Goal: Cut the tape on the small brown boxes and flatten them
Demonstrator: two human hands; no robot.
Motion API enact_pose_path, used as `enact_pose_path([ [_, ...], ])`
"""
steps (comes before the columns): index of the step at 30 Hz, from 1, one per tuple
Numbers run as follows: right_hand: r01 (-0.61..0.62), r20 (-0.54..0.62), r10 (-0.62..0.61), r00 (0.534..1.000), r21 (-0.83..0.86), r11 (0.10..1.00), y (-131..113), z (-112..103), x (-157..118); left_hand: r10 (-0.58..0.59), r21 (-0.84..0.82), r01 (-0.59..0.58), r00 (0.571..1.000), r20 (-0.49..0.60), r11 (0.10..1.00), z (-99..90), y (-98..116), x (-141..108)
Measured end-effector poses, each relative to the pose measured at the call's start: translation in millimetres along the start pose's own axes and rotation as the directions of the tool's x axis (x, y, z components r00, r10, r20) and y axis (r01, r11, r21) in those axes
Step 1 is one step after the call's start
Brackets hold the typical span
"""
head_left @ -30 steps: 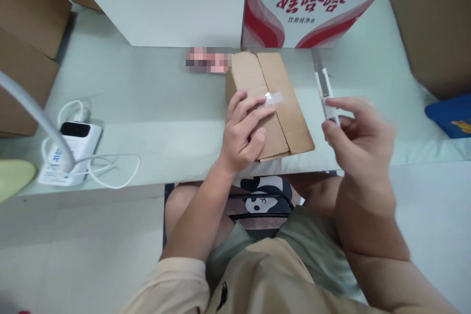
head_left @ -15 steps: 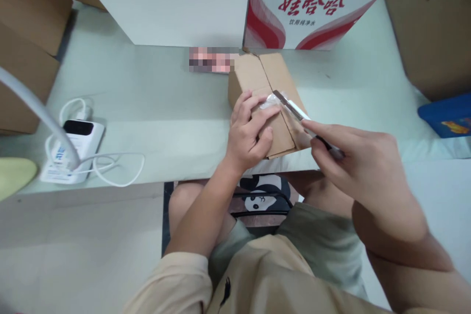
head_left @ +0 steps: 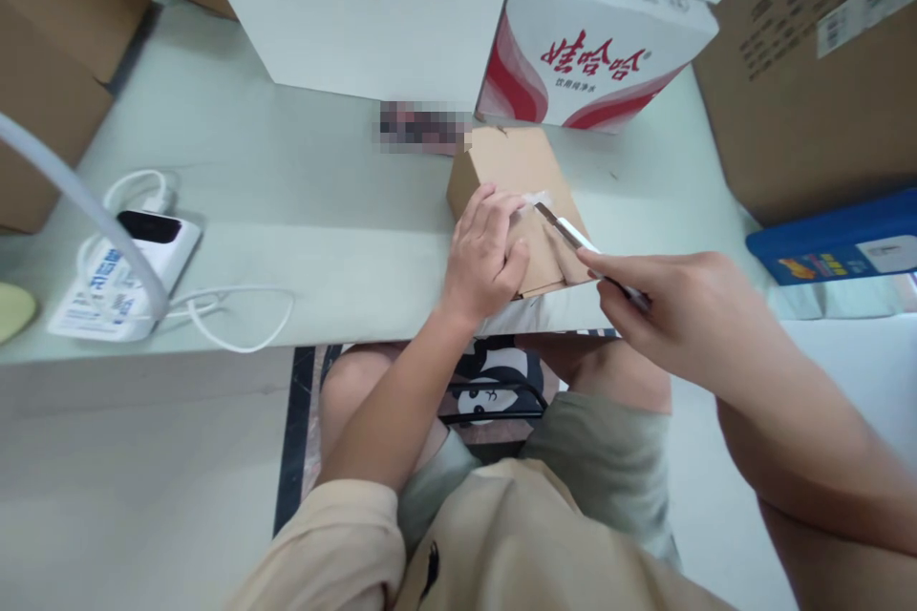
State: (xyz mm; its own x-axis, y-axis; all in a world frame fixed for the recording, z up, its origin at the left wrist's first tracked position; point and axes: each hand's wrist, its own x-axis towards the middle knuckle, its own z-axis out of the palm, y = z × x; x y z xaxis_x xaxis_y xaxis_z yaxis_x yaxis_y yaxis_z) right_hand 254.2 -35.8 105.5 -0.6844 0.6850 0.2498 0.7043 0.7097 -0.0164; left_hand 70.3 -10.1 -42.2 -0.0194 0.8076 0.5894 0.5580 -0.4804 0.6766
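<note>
A small brown cardboard box (head_left: 508,159) lies on the pale green table (head_left: 344,210) near its front edge. My left hand (head_left: 487,258) rests on the box top with its fingers spread a little, beside a crumpled piece of clear tape (head_left: 534,199). In my right hand (head_left: 680,305) is a utility knife (head_left: 573,231), held with the fingers wrapped round its handle. The blade points up and left, its tip at the tape on the box top.
Behind stand a white box (head_left: 373,10) and a red-and-white carton (head_left: 573,67). Large brown boxes flank both sides. A blue box (head_left: 831,234) lies at right. At left are a white power bank (head_left: 143,258) with a cable and a pixelated flat object (head_left: 422,127) further back.
The view has shifted, bringing more of the right-hand boxes into sight. My left fingers are closer together. The knife still points at the tape, a little lower in view.
</note>
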Motion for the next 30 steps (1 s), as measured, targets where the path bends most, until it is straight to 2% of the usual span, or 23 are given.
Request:
enact_pose_path([
  [5,-0.092,0.068,0.097,0.993,-0.066,0.994,-4.9,7.5,0.6,0.021,-0.012,-0.021,1.0,0.02,1.0,-1.8,-4.1,-0.3],
  [9,-0.102,0.093,0.114,0.989,-0.122,0.987,-6.8,23.7,6.1,0.083,-0.021,-0.083,0.996,0.02,0.996,-2.6,-7.6,-1.0],
  [12,-0.102,0.093,0.116,0.989,-0.144,0.984,-8.7,30.1,9.8,0.084,-0.003,-0.084,0.996,-0.001,0.996,-1.6,-6.9,-1.1],
  [15,-0.074,0.115,0.089,0.989,-0.129,0.989,-11.0,22.0,7.7,0.054,0.017,-0.054,0.999,0.002,0.998,-1.0,-4.3,-0.5],
  [19,-0.053,0.12,0.056,0.991,-0.024,0.998,-10.3,-3.9,-9.2,0.036,0.027,-0.036,0.999,-0.006,0.999,-1.4,-2.4,0.2],
  [21,-0.109,0.094,0.101,0.99,0.09,0.99,-5.1,-13.1,-24.4,0.028,0.018,-0.027,0.999,-0.022,0.999,-1.1,-3.0,-0.4],
  [22,-0.17,0.07,0.161,0.984,0.148,0.974,-0.5,-14.2,-33.2,0.026,0.009,-0.025,0.999,-0.03,1.0,-0.8,-3.5,-0.9],
  [24,-0.342,0.001,0.353,0.936,0.251,0.906,13.8,-6.3,-50.7,0.028,-0.018,-0.029,0.999,-0.037,0.999,-0.1,-4.9,-2.0],
  [27,-0.592,-0.075,0.645,0.761,0.329,0.736,46.6,30.7,-70.0,0.038,-0.054,-0.041,0.998,-0.049,0.998,0.6,-7.3,-3.0],
  [29,-0.695,-0.072,0.727,0.683,0.242,0.677,71.6,64.5,-75.8,0.041,-0.064,-0.044,0.998,-0.056,0.997,0.8,-9.2,-2.7],
  [30,-0.72,-0.054,0.732,0.679,0.146,0.678,83.4,81.1,-76.9,0.043,-0.068,-0.047,0.997,-0.056,0.997,0.9,-10.4,-2.2],
])
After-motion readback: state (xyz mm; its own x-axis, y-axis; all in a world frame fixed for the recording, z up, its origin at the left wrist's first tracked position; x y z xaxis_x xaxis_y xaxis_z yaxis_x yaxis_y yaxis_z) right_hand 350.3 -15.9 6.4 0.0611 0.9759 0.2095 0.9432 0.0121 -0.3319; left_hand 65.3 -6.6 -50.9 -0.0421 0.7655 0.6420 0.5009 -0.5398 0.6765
